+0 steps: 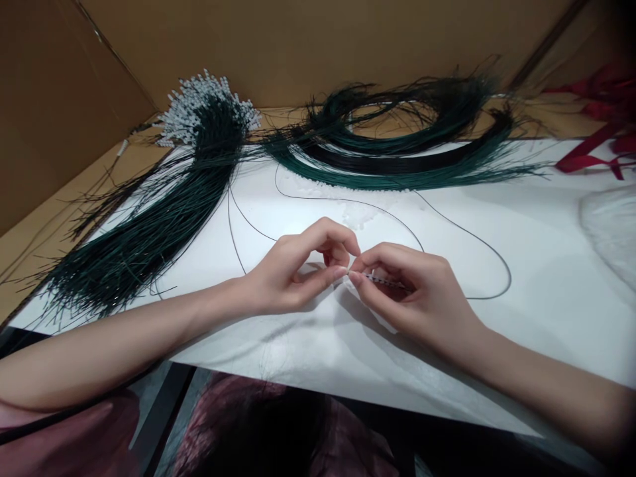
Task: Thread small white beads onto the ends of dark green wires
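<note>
White-beaded wire point(386, 281) ran above the counter point(551, 252), its end pinched between the right hand's point(427, 285) thumb and forefinger. The left hand point(291, 275), fingers curled, met those fingertips; whether it gripped anything could not be told. A bead-tipped green wire bundle point(149, 232) lay leftward.
</note>
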Motion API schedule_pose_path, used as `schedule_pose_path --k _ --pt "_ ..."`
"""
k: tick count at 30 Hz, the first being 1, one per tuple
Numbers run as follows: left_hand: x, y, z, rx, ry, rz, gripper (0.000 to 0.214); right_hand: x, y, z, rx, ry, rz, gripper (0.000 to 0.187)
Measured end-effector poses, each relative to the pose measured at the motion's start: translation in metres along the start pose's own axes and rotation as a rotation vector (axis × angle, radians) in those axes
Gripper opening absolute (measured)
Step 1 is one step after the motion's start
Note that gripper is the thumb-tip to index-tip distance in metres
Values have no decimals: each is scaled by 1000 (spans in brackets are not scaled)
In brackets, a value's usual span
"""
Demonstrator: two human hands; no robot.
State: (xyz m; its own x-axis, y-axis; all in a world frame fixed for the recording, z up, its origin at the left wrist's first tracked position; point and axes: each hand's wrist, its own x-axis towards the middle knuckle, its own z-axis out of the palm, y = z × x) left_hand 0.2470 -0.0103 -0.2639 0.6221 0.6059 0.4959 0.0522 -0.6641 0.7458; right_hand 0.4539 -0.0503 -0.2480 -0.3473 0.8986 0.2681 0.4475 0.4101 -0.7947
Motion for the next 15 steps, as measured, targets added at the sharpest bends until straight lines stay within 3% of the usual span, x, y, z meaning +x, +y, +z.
schedule_pose_path --k 15 --pt "0 -1 -3 -5 28 20 24 1 0 -1 -17 -28 11 9"
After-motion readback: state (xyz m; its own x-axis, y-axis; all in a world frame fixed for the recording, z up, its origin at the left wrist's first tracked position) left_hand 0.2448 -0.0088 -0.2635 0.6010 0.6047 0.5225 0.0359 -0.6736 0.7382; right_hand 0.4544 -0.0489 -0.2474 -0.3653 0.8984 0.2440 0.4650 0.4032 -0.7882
